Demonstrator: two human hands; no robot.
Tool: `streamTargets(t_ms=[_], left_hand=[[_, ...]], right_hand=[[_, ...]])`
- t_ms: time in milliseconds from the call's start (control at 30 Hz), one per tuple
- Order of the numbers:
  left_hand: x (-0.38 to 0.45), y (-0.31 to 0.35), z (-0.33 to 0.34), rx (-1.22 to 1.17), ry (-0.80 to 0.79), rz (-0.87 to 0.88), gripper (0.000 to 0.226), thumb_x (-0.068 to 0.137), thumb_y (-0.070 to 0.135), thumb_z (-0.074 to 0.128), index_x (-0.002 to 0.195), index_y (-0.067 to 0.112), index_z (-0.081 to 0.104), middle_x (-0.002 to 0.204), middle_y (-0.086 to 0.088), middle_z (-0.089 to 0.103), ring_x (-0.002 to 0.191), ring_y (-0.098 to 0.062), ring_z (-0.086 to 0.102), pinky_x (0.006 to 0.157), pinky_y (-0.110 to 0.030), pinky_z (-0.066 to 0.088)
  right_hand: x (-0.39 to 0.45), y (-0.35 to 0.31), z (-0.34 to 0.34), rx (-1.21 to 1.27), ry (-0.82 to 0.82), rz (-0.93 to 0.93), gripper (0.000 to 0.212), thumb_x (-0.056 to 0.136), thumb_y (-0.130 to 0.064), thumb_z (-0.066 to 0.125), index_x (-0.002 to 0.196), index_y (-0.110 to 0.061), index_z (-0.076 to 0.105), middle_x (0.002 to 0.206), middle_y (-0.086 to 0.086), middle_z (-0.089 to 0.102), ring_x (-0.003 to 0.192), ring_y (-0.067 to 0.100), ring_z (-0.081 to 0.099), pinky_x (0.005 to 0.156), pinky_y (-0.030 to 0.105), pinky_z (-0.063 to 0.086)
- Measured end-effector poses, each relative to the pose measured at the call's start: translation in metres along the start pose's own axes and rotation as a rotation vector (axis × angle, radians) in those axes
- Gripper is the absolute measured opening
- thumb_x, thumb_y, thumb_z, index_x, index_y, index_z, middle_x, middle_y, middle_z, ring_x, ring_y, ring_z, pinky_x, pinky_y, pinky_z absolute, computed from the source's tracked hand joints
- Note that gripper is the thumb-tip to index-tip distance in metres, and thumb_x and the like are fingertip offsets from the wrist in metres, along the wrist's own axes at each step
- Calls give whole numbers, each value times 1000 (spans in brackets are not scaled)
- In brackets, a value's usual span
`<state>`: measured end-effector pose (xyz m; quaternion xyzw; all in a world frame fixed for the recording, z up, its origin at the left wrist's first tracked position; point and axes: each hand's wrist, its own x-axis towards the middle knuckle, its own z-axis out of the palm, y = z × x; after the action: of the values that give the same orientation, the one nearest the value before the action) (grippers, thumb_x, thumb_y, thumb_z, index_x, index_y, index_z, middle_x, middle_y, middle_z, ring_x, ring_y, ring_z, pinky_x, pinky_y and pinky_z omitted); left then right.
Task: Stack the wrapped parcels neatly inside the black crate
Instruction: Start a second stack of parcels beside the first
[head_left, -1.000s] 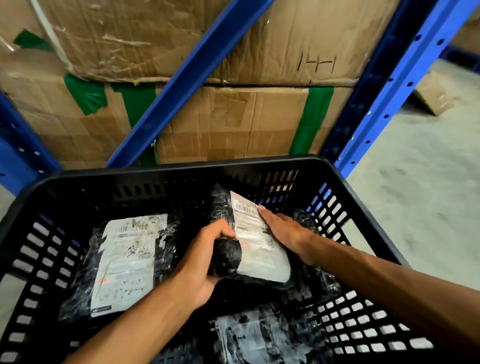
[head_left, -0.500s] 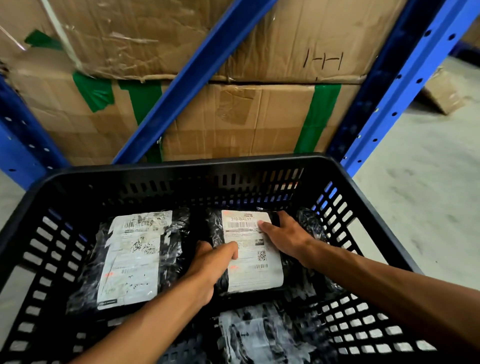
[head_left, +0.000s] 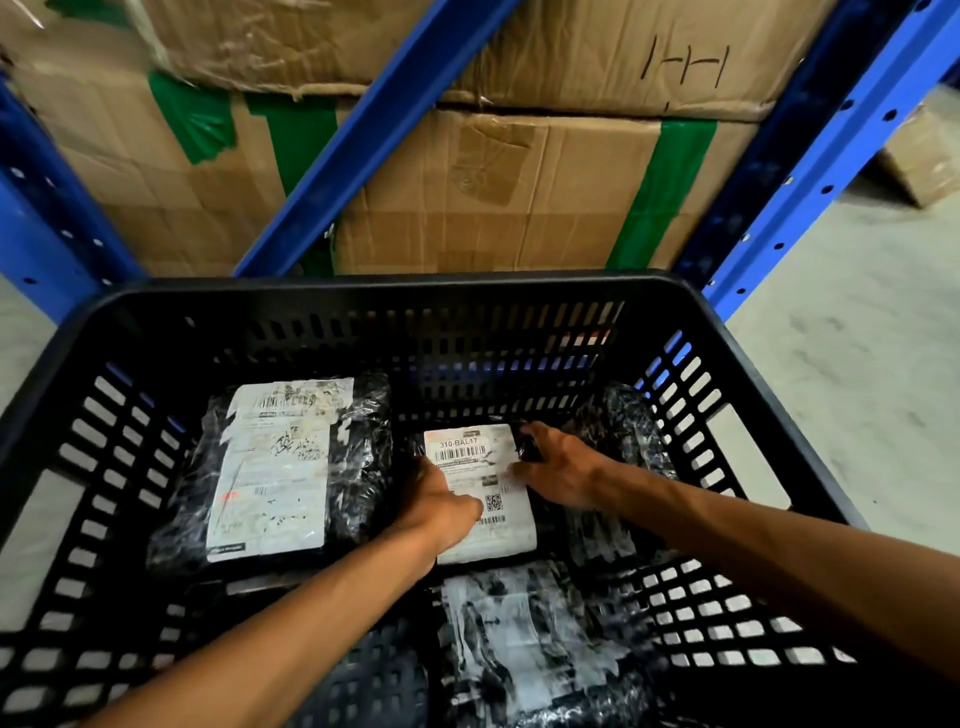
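Observation:
The black slotted crate (head_left: 374, 293) fills the lower view. A black-wrapped parcel with a white label reading 310-BAL17 (head_left: 475, 457) lies flat on the crate floor near the middle. My left hand (head_left: 441, 506) presses on its left edge and lower label. My right hand (head_left: 563, 470) holds its right edge, fingers curled over the top corner. A larger labelled parcel (head_left: 270, 473) lies flat to the left. Another wrapped parcel (head_left: 524, 639) lies in front, near me. A fourth black parcel (head_left: 623, 415) sits by the right wall, partly hidden by my right hand.
Behind the crate stand stacked cardboard boxes (head_left: 493, 197) with green tape, on blue shelving with a diagonal brace (head_left: 363, 135) and an upright post (head_left: 810, 171). Grey concrete floor (head_left: 857, 364) lies to the right, with a small box (head_left: 919, 161) on it.
The middle parcel went from tilted up in both hands to lying flat on the crate floor, label up. Both hands lowered with it and stay on its edges.

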<state>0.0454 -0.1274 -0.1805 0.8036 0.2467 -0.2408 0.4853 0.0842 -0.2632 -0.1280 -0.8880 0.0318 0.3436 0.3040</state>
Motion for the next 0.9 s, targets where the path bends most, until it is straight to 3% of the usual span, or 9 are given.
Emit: streamTargets(t_ms=[133,200,367,533,600,633,700,767,900], left_hand=[[-22,8,1,306,-49,106,80,80,27,62,151,18,26,156,-14,23,145,-30,23,116,-41,30],[-34,5,-1,462,-128,201,69,87,16,59,149,16,30,154,-10,26,144,-26,23,117,-35,29],[-72,-13,-21,695,-431,105,40,92,15,54,132,14,50,132,-7,54,108,-20,56,85,-22,46],[-97,-21,-23,454,-503,-97,32,94,24,51,122,9,53,105,-9,51,67,-23,59,64,-31,55],[-100,-23,-22,342,-469,-138,23,92,24,54,112,11,57,102,-6,52,70,-19,57,69,-33,56],[-99,-24,-23,302,-446,-135,22,92,28,54,108,13,58,100,-3,56,75,-16,57,68,-32,53],[-99,-23,-32,230,-395,-106,31,91,39,56,113,17,57,107,0,60,90,-15,60,68,-27,49],[-96,-23,-41,161,-329,-78,44,84,48,63,118,23,52,115,6,55,100,-18,63,71,-27,50],[-101,-22,-45,164,-197,35,67,66,51,79,124,32,52,117,13,49,106,-20,63,97,-36,49]], right_hand=[[-6,0,-3,-243,-71,93,38,96,-27,49,118,2,57,117,19,69,99,33,70,89,39,57],[-20,3,4,-340,-254,253,43,102,-26,37,122,9,51,119,29,66,107,39,67,92,45,56],[-50,22,19,-576,-477,323,48,100,-41,39,77,1,48,84,25,62,88,43,72,77,45,61],[-64,33,26,-329,-598,375,43,96,-48,44,77,-10,51,78,8,46,70,28,58,85,53,57],[-72,25,12,-271,-566,324,39,94,-50,46,86,-16,64,88,9,61,71,22,55,84,47,58],[-77,19,1,-293,-536,266,39,91,-52,50,106,-19,66,112,11,65,74,20,58,80,40,59],[-81,15,-22,-403,-486,133,75,80,-54,64,144,-28,36,149,5,46,90,17,64,87,30,52],[-82,19,-26,-555,-415,2,110,67,-51,78,152,-32,10,154,1,38,121,21,56,111,39,38],[-75,45,-2,-703,-213,-190,96,75,-40,76,151,-24,20,153,5,31,139,24,35,116,37,32]])
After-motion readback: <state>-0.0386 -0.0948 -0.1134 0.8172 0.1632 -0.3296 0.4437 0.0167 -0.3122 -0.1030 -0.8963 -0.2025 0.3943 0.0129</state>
